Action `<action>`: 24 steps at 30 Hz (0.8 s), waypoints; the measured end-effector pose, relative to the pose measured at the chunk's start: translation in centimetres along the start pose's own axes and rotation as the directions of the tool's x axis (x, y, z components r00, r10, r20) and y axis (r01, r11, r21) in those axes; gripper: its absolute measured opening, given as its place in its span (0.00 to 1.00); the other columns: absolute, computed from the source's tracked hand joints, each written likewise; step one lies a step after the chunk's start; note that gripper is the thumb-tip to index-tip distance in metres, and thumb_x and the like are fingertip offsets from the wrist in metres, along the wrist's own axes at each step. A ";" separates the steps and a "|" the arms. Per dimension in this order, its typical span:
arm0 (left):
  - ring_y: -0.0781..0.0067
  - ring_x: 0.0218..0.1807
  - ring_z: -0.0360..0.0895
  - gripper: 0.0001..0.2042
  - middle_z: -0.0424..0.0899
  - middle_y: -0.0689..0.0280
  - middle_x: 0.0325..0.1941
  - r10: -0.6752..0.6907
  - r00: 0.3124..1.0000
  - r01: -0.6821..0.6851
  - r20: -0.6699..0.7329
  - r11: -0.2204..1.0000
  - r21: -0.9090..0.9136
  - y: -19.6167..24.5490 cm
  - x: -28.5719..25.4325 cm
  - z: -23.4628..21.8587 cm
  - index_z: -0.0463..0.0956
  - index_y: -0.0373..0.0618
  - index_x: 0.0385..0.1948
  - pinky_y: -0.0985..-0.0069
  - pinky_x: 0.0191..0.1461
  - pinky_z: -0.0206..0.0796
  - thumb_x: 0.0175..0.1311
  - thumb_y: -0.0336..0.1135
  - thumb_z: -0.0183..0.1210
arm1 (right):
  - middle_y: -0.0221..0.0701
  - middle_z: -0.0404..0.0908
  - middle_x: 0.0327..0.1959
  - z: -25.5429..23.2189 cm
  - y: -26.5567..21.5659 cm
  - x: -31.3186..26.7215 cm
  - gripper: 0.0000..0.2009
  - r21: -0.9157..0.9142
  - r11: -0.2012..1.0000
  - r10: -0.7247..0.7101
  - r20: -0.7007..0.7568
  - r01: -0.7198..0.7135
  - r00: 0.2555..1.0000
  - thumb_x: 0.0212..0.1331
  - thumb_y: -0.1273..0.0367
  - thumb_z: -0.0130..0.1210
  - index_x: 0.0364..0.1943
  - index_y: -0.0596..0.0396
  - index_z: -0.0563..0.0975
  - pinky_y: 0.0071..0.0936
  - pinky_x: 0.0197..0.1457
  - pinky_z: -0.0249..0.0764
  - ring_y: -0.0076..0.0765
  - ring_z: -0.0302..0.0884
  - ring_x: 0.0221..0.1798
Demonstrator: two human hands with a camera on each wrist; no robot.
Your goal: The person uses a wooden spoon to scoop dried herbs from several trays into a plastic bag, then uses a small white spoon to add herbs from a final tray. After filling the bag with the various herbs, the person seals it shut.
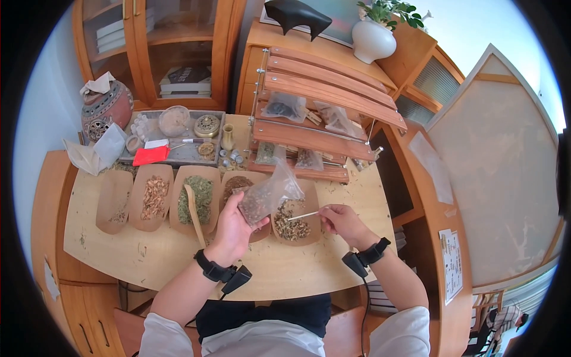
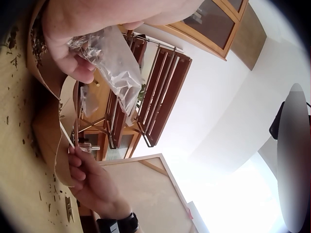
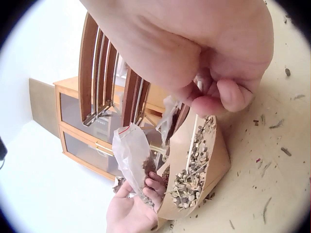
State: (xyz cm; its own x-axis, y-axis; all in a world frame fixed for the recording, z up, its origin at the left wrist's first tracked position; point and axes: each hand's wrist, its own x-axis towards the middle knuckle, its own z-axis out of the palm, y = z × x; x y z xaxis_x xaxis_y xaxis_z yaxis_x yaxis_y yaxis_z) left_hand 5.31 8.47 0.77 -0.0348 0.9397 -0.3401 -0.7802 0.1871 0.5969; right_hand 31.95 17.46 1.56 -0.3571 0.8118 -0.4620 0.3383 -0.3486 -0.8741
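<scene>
My left hand [image 1: 233, 229] grips a clear zip bag [image 1: 257, 201] partly filled with brownish dried bits, its top end pointing up and away. Between the thumb and fingers of my right hand [image 1: 346, 224] is a thin pale stick [image 1: 306, 215], which slants down into the rightmost paper tray [image 1: 311, 193]. Chopped dried herb pieces [image 3: 188, 190] fill that tray, and the stick's far end lies among them in the right wrist view. Just left of it, the bag and left hand partly hide another tray of brown bits [image 1: 237, 182].
More paper trays hold orange-brown chips [image 1: 156, 197] and green leaves [image 1: 202, 189]; a wooden scoop [image 1: 194, 214] leans in the green one. Behind stands a slatted wooden rack [image 1: 315, 132] with bagged herbs. A grey tray [image 1: 223, 119] carries jars and a red packet [image 1: 151, 156]. Crumbs dot the table [image 1: 172, 268].
</scene>
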 end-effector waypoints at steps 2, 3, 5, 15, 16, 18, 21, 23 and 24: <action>0.72 0.56 0.76 0.19 0.79 0.67 0.56 -0.001 1.000 0.001 0.000 1.000 0.003 0.0 0.0 0.0 0.69 0.49 0.56 0.66 0.56 0.69 0.74 0.50 0.43 | 0.21 0.70 0.22 -0.2 0.1 0.0 0.11 0.049 0.999 0.018 0.012 -0.019 1.000 0.68 0.67 0.51 0.28 0.55 0.75 0.17 0.27 0.61 0.17 0.65 0.23; 0.71 0.56 0.75 0.19 0.78 0.67 0.56 0.000 1.000 0.000 0.002 1.000 0.002 0.0 0.1 -0.1 0.69 0.49 0.56 0.65 0.56 0.68 0.73 0.50 0.43 | 0.21 0.70 0.22 -0.3 0.1 0.0 0.11 0.074 0.997 0.027 0.019 -0.028 0.999 0.69 0.68 0.51 0.28 0.55 0.74 0.17 0.27 0.61 0.17 0.65 0.23; 0.71 0.57 0.75 0.19 0.78 0.66 0.57 0.000 1.000 0.000 0.007 1.000 0.000 -0.1 0.2 -0.3 0.68 0.49 0.57 0.65 0.57 0.68 0.73 0.50 0.43 | 0.22 0.70 0.23 -0.6 -0.1 -0.1 0.10 0.143 0.989 0.025 0.026 -0.028 0.999 0.69 0.68 0.51 0.30 0.56 0.75 0.17 0.27 0.61 0.18 0.65 0.24; 0.71 0.57 0.75 0.19 0.78 0.67 0.57 0.007 1.000 -0.007 0.002 1.000 -0.010 -0.2 0.3 -0.5 0.68 0.49 0.56 0.65 0.56 0.68 0.74 0.49 0.43 | 0.23 0.71 0.28 -3.8 -6.1 -2.1 0.09 0.223 0.966 -0.106 -0.113 0.129 0.988 0.70 0.69 0.51 0.37 0.61 0.77 0.16 0.27 0.61 0.18 0.66 0.25; 0.71 0.57 0.75 0.19 0.78 0.67 0.57 0.006 1.000 -0.006 0.004 1.000 -0.007 -0.2 0.3 -0.4 0.68 0.49 0.56 0.65 0.56 0.69 0.74 0.49 0.43 | 0.23 0.71 0.27 -3.9 -6.9 -2.2 0.09 0.218 0.963 -0.136 -0.123 0.160 0.983 0.70 0.69 0.50 0.37 0.61 0.77 0.17 0.27 0.62 0.18 0.66 0.25; 0.71 0.57 0.75 0.18 0.78 0.67 0.57 0.002 1.000 -0.002 0.021 1.000 0.002 -0.2 0.2 -0.4 0.68 0.50 0.56 0.64 0.56 0.68 0.74 0.49 0.43 | 0.24 0.72 0.26 -3.4 -8.3 -2.4 0.09 0.176 0.966 -0.170 -0.111 0.188 0.979 0.70 0.68 0.51 0.37 0.61 0.77 0.17 0.27 0.62 0.18 0.67 0.25; 0.72 0.57 0.75 0.18 0.77 0.67 0.57 -0.012 0.999 0.011 0.041 1.000 0.015 -0.1 0.1 -0.1 0.68 0.52 0.57 0.64 0.57 0.68 0.74 0.49 0.42 | 0.23 0.73 0.27 -1.1 -9.5 -3.4 0.09 -0.004 0.970 -0.240 -0.133 0.242 0.962 0.70 0.67 0.51 0.36 0.60 0.77 0.17 0.27 0.62 0.17 0.68 0.26; 0.72 0.58 0.75 0.18 0.77 0.67 0.58 -0.018 0.998 0.017 0.053 1.000 0.015 0.1 -0.1 0.0 0.68 0.52 0.57 0.64 0.57 0.68 0.74 0.49 0.42 | 0.23 0.74 0.27 -0.4 -9.8 -4.1 0.10 -0.099 0.955 -0.292 -0.160 0.279 0.943 0.70 0.67 0.52 0.36 0.59 0.77 0.16 0.27 0.63 0.17 0.69 0.26; 0.72 0.58 0.74 0.18 0.77 0.67 0.58 -0.017 0.998 0.017 0.060 1.000 0.011 0.1 -0.1 0.0 0.68 0.51 0.57 0.64 0.57 0.68 0.74 0.49 0.42 | 0.23 0.75 0.27 -0.2 -9.6 -4.4 0.10 -0.113 0.947 -0.318 -0.176 0.302 0.932 0.70 0.66 0.52 0.37 0.59 0.78 0.16 0.28 0.63 0.16 0.70 0.26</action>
State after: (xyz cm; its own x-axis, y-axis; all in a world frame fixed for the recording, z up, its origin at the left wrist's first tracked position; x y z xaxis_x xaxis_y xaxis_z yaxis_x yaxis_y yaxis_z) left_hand 5.23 8.41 0.92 0.0165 0.9519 -0.3060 -0.7736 0.2060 0.5993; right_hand 30.41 17.32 12.04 -0.2873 0.9495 -0.1263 0.3112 -0.0322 -0.9498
